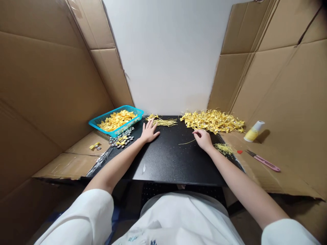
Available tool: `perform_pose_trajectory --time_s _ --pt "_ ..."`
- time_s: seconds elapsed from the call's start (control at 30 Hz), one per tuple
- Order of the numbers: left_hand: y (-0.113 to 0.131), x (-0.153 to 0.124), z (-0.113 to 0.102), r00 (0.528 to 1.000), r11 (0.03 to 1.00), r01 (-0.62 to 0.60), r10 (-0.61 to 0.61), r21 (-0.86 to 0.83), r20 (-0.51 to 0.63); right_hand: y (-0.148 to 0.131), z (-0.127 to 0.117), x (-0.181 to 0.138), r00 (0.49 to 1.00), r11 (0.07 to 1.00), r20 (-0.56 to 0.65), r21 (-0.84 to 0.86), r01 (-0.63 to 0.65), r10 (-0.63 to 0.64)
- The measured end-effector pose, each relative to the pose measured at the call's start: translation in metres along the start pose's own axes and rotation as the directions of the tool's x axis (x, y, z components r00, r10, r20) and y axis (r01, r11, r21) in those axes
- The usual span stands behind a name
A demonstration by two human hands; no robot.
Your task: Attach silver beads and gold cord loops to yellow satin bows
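gold strand (187,143): pinched at one end by right hand (203,139), thumb against fingertips, free length trailing off to the left of that hand, low over black table (158,163). left hand (149,132): spread, palm down, fingers reaching forward over left end of strand bundle (167,122); cannot tell how firmly pressed. just past left hand: a few tied bows (152,116). left of left hand: teal basket (92,123) filled with yellow bows (117,120); nearer in, silver beads (129,131) with loose bows (122,139) among them; well out left, lone bow (94,146) on cardboard. just beyond right hand: big heap of gold bows (214,121). right of right hand: pale strand tangle (223,148), then red scrap (239,151), pink-handled snips (268,164) lying flat, white-and-yellow cone (252,133) standing farther back, these last three on cardboard (270,182).
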State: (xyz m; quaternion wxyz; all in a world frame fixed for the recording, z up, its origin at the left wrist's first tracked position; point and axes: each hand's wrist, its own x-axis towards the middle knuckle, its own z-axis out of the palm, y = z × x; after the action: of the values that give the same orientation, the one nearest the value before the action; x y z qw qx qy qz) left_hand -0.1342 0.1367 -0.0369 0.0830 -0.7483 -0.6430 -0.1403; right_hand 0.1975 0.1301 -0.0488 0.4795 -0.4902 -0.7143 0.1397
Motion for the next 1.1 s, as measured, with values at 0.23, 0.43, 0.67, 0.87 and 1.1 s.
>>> perform_pose_trajectory --time_s 0.23,0.43,0.67,0.87,1.1 --pt "0.014 -0.067 -0.010 0.940 0.971 -0.199 0.228 -0.135 0.253 -0.009 0.000 -0.008 0.953 0.980 0.243 -0.029 0.195 -0.182" --pt "0.019 -0.070 -0.011 0.987 0.990 0.029 -0.006 -0.137 0.163 -0.024 0.008 -0.010 0.833 0.951 0.499 -0.055 0.305 -0.238" --pt "0.036 -0.072 -0.021 0.992 0.954 0.090 -0.113 -0.285 -0.065 -0.036 0.027 0.003 0.810 0.954 0.552 -0.078 0.289 -0.200" --pt "0.071 -0.040 -0.018 0.992 0.791 -0.115 0.123 -0.600 -0.029 -0.036 0.032 0.003 0.864 0.977 0.466 0.009 0.211 -0.191" --pt "0.131 -0.007 0.013 0.948 0.429 -0.159 0.319 -0.889 -0.015 -0.027 0.030 0.009 0.960 0.984 0.253 0.156 0.083 -0.121"
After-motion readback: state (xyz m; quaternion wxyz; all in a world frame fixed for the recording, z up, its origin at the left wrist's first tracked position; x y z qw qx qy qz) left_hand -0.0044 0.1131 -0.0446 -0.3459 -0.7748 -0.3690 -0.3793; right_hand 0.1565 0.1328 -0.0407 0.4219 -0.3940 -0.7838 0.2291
